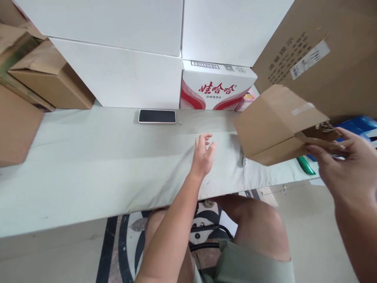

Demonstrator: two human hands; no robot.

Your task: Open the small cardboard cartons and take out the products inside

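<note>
My right hand (347,165) grips the flap of a brown cardboard box (265,122) at its open end. The box is tilted above the right part of the table, and something small and greyish shows at its opening, too little to name. My left hand (203,155) hovers over or rests on the middle of the table; I cannot tell which. Its fingers are loosely curled, thumb apart, with nothing seen in them. Beyond that hand lies a phone (157,116) with a dark screen.
White boxes (118,74) and a red-and-white carton (218,86) line the back of the pale table (97,165). Brown boxes (53,74) stand at left, a large cardboard box (338,55) at right. Beside the right hand are a blue package (361,124) and a green object (306,166).
</note>
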